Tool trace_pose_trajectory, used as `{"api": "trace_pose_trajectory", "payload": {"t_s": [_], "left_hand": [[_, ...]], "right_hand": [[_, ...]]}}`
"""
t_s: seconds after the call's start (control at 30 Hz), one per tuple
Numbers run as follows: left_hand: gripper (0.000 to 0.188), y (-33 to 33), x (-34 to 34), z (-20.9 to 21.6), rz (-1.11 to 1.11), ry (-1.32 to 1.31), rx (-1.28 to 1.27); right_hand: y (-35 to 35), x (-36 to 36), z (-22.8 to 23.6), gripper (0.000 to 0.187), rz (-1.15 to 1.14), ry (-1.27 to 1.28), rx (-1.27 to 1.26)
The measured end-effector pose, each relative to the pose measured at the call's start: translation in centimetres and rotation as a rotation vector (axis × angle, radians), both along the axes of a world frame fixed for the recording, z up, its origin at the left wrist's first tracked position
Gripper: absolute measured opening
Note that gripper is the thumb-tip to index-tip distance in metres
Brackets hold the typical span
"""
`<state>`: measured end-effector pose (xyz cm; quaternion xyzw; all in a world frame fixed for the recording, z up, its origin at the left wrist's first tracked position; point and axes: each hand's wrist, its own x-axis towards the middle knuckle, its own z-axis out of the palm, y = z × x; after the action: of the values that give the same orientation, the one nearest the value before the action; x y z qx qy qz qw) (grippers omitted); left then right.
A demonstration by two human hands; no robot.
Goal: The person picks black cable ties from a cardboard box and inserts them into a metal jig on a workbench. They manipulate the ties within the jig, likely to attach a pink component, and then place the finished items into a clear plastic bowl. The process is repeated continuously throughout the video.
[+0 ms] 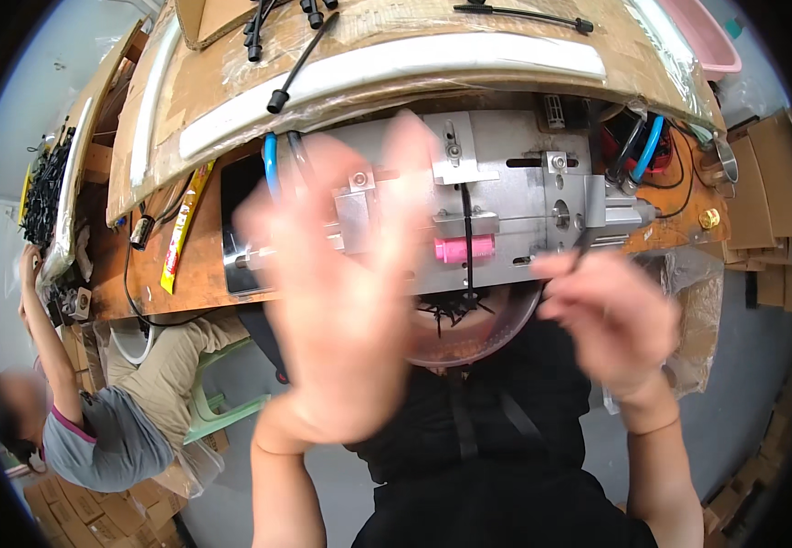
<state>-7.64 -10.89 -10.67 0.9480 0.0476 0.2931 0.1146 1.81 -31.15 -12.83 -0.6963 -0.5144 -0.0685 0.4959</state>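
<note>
My left hand (341,283), blurred by motion, hovers over the left part of a grey metal fixture (515,196) with its fingers apart and nothing visible in them. At the fixture's right front, my right hand (611,320) is closed, thumb and finger pinched at a thin black piece (585,241), also smeared. A black rod (469,242) runs from the fixture's upper metal block down past a pink cylinder (465,249). Below the fixture's front edge, a clear round bowl (496,340) contains several short black pieces (451,313).
Above the fixture, a cardboard-covered shelf (387,78) carries black rods (303,64). Blue tubing (649,151) lies right of the fixture; a yellow packet (183,228) lies left. A co-worker (108,429) sits at the left beside a green stool (222,402). Cardboard boxes (770,192) stand right.
</note>
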Motion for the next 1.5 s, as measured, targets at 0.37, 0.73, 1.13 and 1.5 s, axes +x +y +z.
{"api": "trace_pose_trajectory", "payload": {"t_s": [0.37,0.73,1.13,1.5], "left_hand": [[0.035,7.8,4.0,3.4,-0.005,-0.081,0.141],[0.058,-1.8,-2.5,-2.1,-0.054,-0.028,0.076],[0.066,-5.6,-1.5,-6.0,-0.099,0.251,-0.013],[0.017,6.5,9.9,4.5,0.169,-0.147,0.088]], "right_hand": [[3.0,-3.7,-6.3,0.061,-0.142,-0.061,-0.177],[8.5,7.8,4.8,0.016,-0.514,-0.658,-0.198],[7.7,13.2,11.5,0.022,-0.093,0.078,-0.32],[1.8,-4.1,-4.4,0.056,-0.163,-0.042,-0.121]]}}
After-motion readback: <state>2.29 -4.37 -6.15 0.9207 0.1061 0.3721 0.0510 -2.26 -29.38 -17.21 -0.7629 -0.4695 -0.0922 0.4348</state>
